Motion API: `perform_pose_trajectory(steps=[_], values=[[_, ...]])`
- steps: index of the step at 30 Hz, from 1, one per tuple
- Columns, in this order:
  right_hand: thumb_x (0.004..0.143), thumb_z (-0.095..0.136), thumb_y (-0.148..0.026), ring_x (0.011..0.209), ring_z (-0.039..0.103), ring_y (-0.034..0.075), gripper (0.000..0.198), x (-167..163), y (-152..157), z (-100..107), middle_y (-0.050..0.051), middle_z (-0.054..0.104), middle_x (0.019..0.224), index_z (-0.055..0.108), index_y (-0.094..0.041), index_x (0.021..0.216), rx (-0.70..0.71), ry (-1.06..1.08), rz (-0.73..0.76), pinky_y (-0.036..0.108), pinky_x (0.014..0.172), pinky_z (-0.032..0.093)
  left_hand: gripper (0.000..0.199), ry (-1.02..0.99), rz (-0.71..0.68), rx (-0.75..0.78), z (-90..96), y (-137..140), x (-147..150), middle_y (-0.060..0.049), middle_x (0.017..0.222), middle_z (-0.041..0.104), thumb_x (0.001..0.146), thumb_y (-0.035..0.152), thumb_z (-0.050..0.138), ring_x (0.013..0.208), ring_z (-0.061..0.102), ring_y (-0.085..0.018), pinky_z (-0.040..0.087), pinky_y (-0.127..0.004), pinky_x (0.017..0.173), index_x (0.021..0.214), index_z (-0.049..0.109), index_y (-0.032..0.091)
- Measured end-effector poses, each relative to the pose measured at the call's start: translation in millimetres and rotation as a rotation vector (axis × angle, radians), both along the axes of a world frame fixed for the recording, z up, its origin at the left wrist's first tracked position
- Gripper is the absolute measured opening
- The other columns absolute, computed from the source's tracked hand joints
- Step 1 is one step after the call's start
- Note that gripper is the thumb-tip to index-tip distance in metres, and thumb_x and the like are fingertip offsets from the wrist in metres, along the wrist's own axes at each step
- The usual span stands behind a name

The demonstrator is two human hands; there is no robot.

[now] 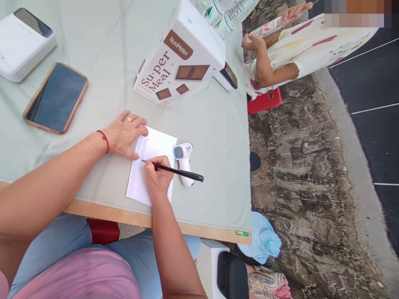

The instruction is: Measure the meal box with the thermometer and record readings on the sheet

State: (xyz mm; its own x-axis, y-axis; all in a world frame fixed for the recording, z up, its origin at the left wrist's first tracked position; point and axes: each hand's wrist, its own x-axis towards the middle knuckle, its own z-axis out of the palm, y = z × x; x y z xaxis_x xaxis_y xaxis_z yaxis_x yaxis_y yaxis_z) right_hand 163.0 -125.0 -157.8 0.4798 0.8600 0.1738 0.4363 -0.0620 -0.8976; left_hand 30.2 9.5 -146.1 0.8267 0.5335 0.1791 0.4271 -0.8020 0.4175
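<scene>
My right hand (159,176) is closed around a black pen (183,172), its tip on a white sheet of paper (156,145). Small handwritten lines run along the paper's left side; the rest of the writing is too small to read. My left hand (126,135) lies with fingers spread at the sheet's upper left edge, touching it. A yellow ring and a red cord bracelet are on that hand and wrist. Right beside the paper lies a white and blue infrared thermometer (183,155), partly behind the pen.
A white "Su-per Meal" box (187,54) stands beyond the paper, with plastic water bottles (227,18) behind it. A phone (57,97) and a white device (25,45) lie at left. Past the table's right edge, a person holds a bottle (266,28).
</scene>
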Motion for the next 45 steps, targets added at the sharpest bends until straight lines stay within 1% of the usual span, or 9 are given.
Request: perform_pose_trajectory(steps=[6,17,21,27,31,38,40,42,45], values=[[0.069,0.054,-0.029,0.056,0.043,0.013,0.011,0,0,0,-0.005,0.048,0.058,0.048,-0.022,0.062,0.008,0.023,-0.024,0.027,0.055,0.036,0.063,0.008,0.003,0.019,0.3,0,0,-0.012,0.134,0.053,0.059,0.044,0.075,0.124,0.045,-0.035,0.019,-0.053,0.112,0.115,0.061,0.02],[0.068,0.053,-0.027,0.055,0.043,0.012,0.01,-1,1,2,-0.006,0.047,0.055,0.048,-0.022,0.061,0.0,0.025,-0.005,0.027,0.055,0.036,0.065,0.043,0.0,0.026,2.5,-1,0,-0.015,0.136,0.051,0.062,0.045,0.072,0.126,0.044,-0.035,0.017,-0.054,0.112,0.119,0.06,0.016],[0.069,0.054,-0.029,0.055,0.043,0.012,0.011,-1,1,2,-0.006,0.047,0.056,0.048,-0.022,0.062,-0.008,0.021,-0.009,0.026,0.055,0.036,0.065,0.04,0.0,0.031,2.2,-1,-1,-0.014,0.136,0.051,0.062,0.046,0.073,0.125,0.044,-0.035,0.017,-0.053,0.113,0.119,0.06,0.017],[0.069,0.052,-0.031,0.055,0.043,0.012,0.012,-1,1,1,-0.006,0.047,0.057,0.047,-0.022,0.062,0.002,0.017,-0.065,0.027,0.055,0.036,0.066,0.036,0.0,0.02,1.3,0,-1,-0.013,0.137,0.05,0.063,0.047,0.073,0.126,0.043,-0.035,0.015,-0.054,0.113,0.12,0.06,0.018],[0.069,0.052,-0.031,0.056,0.042,0.012,0.012,0,1,2,-0.006,0.047,0.057,0.047,-0.022,0.062,-0.015,-0.003,-0.042,0.027,0.055,0.036,0.066,0.04,-0.001,0.019,0.5,0,0,-0.013,0.138,0.049,0.063,0.047,0.072,0.128,0.042,-0.035,0.013,-0.053,0.113,0.121,0.059,0.018],[0.069,0.053,-0.027,0.055,0.042,0.012,0.011,1,0,-1,-0.006,0.045,0.056,0.046,-0.022,0.063,0.003,-0.004,-0.02,0.026,0.054,0.036,0.067,0.0,-0.006,-0.01,-4.2,1,0,-0.012,0.139,0.049,0.062,0.047,0.074,0.129,0.041,-0.036,0.012,-0.054,0.113,0.12,0.06,0.019],[0.072,0.053,-0.028,0.055,0.043,0.012,0.011,0,0,-2,-0.006,0.045,0.058,0.046,-0.022,0.064,0.028,-0.01,-0.037,0.026,0.054,0.037,0.067,-0.001,-0.003,-0.018,-4.6,1,0,-0.011,0.139,0.049,0.061,0.048,0.075,0.129,0.041,-0.035,0.011,-0.054,0.114,0.12,0.06,0.02],[0.076,0.052,-0.029,0.057,0.045,0.012,0.012,1,-1,-4,-0.005,0.047,0.062,0.047,-0.022,0.069,0.082,-0.02,-0.073,0.026,0.056,0.039,0.066,0.0,0.002,-0.023,-3.9,1,0,-0.011,0.138,0.049,0.061,0.048,0.075,0.128,0.041,-0.035,0.011,-0.054,0.114,0.119,0.06,0.02],[0.086,0.05,-0.03,0.071,0.055,0.015,0.011,9,0,-6,0.0,0.056,0.078,0.055,-0.021,0.086,0.165,-0.123,-0.076,0.029,0.066,0.046,0.064,0.009,0.009,-0.024,-0.6,2,-2,-0.011,0.136,0.051,0.06,0.046,0.075,0.128,0.043,-0.034,0.013,-0.054,0.114,0.117,0.06,0.019]])
